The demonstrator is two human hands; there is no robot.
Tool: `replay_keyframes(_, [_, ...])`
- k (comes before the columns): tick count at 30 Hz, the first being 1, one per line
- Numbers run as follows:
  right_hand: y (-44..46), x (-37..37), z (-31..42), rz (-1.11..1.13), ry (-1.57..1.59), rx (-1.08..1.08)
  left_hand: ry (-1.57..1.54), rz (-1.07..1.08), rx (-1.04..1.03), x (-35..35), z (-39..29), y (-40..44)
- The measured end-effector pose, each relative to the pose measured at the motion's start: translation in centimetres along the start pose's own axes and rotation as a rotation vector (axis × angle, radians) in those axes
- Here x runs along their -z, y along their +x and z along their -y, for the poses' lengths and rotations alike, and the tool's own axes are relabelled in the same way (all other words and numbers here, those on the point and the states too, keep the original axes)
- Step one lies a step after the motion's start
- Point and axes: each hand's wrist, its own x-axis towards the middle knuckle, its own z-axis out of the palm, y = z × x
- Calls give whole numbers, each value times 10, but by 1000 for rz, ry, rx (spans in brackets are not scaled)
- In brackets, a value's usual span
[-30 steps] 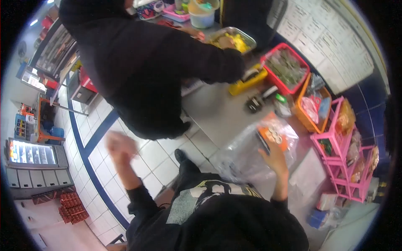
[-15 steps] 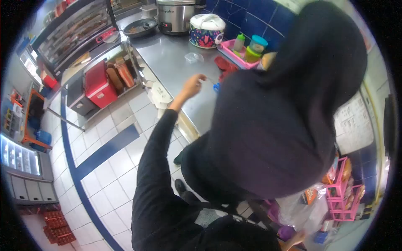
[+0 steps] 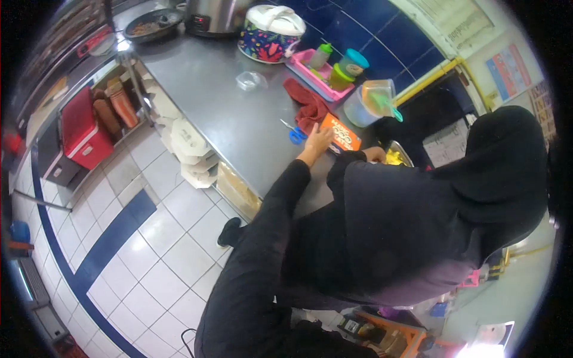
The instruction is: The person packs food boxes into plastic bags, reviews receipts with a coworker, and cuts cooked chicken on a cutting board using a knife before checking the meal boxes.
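Note:
My left hand [image 3: 318,145] reaches over the metal counter, its fingers apart at the left edge of an orange packet [image 3: 343,132] with white lettering. No grasp on the packet can be made out. Just left of the fingers lie scissors with blue handles [image 3: 296,136]. A crumpled dark red cloth [image 3: 307,102] is behind them. My right hand is out of view. Close to the packet's right side is a co-worker's hand [image 3: 375,155], beside a metal tray with yellow food [image 3: 394,157].
A co-worker in black [image 3: 406,221] leans over the counter [image 3: 215,98] at right. Along the back stand a floral pot [image 3: 268,45], a pink tray [image 3: 304,56] with bottles, and a clear tub [image 3: 361,107]. A red cooler [image 3: 83,131] sits below at left.
The view has swung along the counter. My left hand has come over the counter to the orange packet's edge. My right hand, earlier near an orange item on a plastic bag, has left view.

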Motion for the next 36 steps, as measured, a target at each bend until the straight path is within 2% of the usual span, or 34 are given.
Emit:
replay_keyframes(1, [-7, 4, -6, -2, -11, -17, 78, 38, -25, -8, -6, -2])
replay_keyframes(3, [-27, 7, -26, 0, -30, -75, 161, 83, -78, 35, -14, -8])
replay_keyframes(5, [-47, 4, -49, 0, -34, -147, 212, 363, -204, 62, -24, -5])
replay_keyframes(6, [-57, 2, -61, 2, -36, -180, 219, 361, -224, 53, -28, 0])
replay_keyframes(8, [-80, -4, -87, 23, -53, -264, 17, 132, -8, 31, -27, -1])
replay_keyframes(10, [-101, -9, -114, 52, -62, -345, 115, 130, -9, 57, -14, -8])
replay_keyframes(12, [-121, -13, -146, 91, -67, -422, -21, 364, 160, 59, -12, -6])
replay_keyframes(14, [-138, -17, -180, 133, -57, -487, -12, 375, 109, 59, -12, -15])
replay_keyframes(16, [-143, -24, -217, 188, -28, -521, -83, 203, 319, 53, -13, -38])
replay_keyframes(17, [-144, -27, -231, 222, -1, -515, -133, 197, 350, 64, -7, -56])
replay_keyframes(18, [-143, -36, -237, 250, 75, -455, -182, 190, 376, 81, 0, -78])
replay_keyframes(19, [-159, -43, -194, 283, 298, -421, -222, 229, 460, 98, 8, -101])
replay_keyframes(20, [-147, -49, -205, 310, 291, -169, -263, 272, 542, 122, 13, -126])
replay_keyframes(21, [-126, -59, -212, 330, 278, 82, -218, 375, 650, 178, 11, -147])
replay_keyframes(22, [-102, -71, -225, 201, 239, 323, -243, 180, 538, 161, 30, -198])
replay_keyframes(23, [-132, -82, -99, 144, 255, 184, -151, 126, 512, 179, 35, -235])
replay_keyframes(24, [-118, -80, -70, 221, 372, 8, -228, 304, 734, 261, 18, -237])
replay_keyframes(25, [-111, -91, -34, 88, 272, 174, -173, 245, 633, 279, 28, -276])
replay_keyframes(26, [-102, -101, 5, 95, 410, 127, -244, 295, 686, 318, 27, -298])
replay_keyframes(27, [-102, -103, 61, 171, 451, 251, -126, 359, 712, 350, 20, -316])
replay_keyframes(28, [-96, -107, 101, 209, 456, 384, -126, 304, 676, 383, 13, -338])
replay_keyframes(29, [-85, -106, 127, 320, 470, 481, -4, 395, 761, 432, -18, -324])
replay_keyframes(30, [-91, -109, 171, 302, 481, 514, 15, 393, 734, 465, -34, -329])
replay_keyframes(31, [-90, -109, 197, 370, 504, 585, -34, 277, 599, 493, -51, -334])
replay_keyframes(32, [-83, -113, 214, 486, 608, 722, 69, 325, 685, 520, -76, -339])
replay_keyframes(33, [-75, -114, 227, 626, 686, 832, 53, 277, 656, 540, -93, -345])
replay_keyframes(34, [-68, -115, 245, 675, 685, 1019, 161, 243, 559, 560, -115, -349])
replay_keyframes(35, [-62, -119, 264, 753, 784, 1217, 74, 171, 430, 586, -146, -344])
replay_keyframes(36, [-55, -117, 278, 857, 855, 1346, 85, 167, 390, 601, -177, -335])
